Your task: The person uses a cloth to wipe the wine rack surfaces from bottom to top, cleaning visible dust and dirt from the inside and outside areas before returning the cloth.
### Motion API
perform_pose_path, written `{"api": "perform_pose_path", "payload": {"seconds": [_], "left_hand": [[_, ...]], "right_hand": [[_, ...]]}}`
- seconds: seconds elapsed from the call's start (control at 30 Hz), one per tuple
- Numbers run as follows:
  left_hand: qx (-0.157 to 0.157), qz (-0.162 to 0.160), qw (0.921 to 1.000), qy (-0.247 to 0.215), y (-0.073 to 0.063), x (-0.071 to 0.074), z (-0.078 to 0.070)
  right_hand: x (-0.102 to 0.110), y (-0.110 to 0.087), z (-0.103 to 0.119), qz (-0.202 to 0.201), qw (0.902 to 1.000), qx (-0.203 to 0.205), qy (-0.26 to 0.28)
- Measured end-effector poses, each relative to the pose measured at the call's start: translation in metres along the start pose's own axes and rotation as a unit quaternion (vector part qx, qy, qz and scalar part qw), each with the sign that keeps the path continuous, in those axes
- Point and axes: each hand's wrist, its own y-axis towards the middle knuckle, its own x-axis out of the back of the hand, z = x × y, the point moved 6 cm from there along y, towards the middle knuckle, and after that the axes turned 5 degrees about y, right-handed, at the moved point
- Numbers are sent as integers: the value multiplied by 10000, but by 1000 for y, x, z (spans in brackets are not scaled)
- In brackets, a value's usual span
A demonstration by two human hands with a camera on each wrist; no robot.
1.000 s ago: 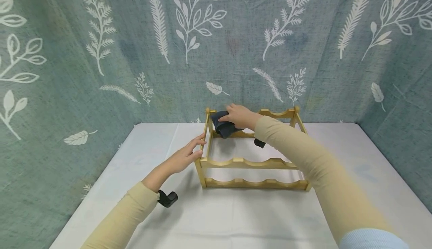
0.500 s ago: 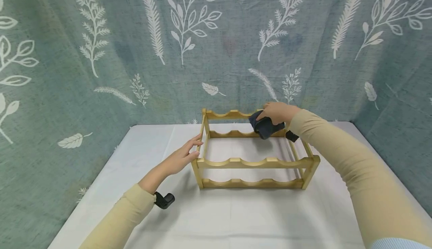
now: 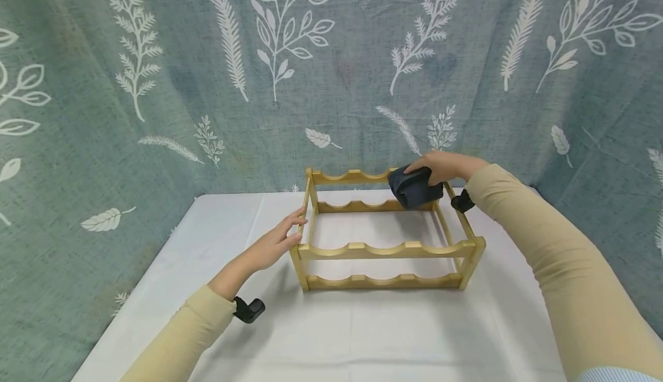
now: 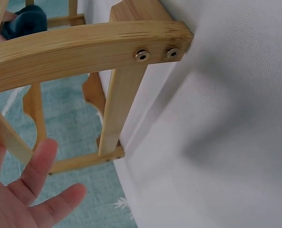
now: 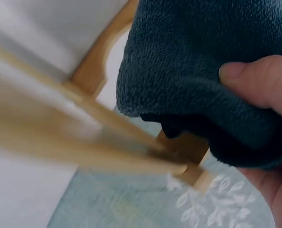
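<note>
A two-tier wooden bottle rack (image 3: 385, 251) with scalloped rails stands on the white-covered table. My right hand (image 3: 440, 166) grips a folded dark blue cloth (image 3: 411, 187) at the back right of the rack, over its rear top rail. In the right wrist view the plush cloth (image 5: 179, 57) is pinched with the thumb (image 5: 259, 80) on top and fingers beneath. My left hand (image 3: 274, 245) rests against the rack's left side rail, its fingers nearly straight. The left wrist view has this hand (image 4: 22, 194) with fingers spread beside the wooden frame (image 4: 84, 52).
A green-grey curtain (image 3: 331, 83) with white leaf prints hangs behind and at both sides of the table. The white tablecloth (image 3: 331, 330) spreads in front of the rack. A small black device (image 3: 248, 310) sits at the left wrist, another (image 3: 463, 201) at the right.
My right hand has carried the cloth from the rack's back left corner along the rear rail to the back right. The left hand stays at the left side rail.
</note>
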Motion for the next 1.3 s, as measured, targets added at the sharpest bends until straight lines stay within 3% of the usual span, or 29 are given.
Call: {"api": "perform_pose_path", "payload": {"seconds": [0.27, 0.5, 0.73, 0.9, 1.3], "left_hand": [[-8, -22, 10000, 18, -1, 0, 0], [10, 42, 10000, 64, 1, 0, 0], [36, 51, 10000, 62, 0, 0, 3], [17, -52, 9998, 180, 0, 1, 3], [-19, -32, 9999, 138, -1, 0, 1]], "right_hand": [[-4, 35, 47, 102, 9973, 451, 570], [-8, 78, 92, 5, 9925, 577, 1077], [-14, 107, 107, -349, 9935, 559, 930], [-9, 92, 92, -409, 9959, 328, 734], [1, 24, 13, -74, 9988, -253, 418]]}}
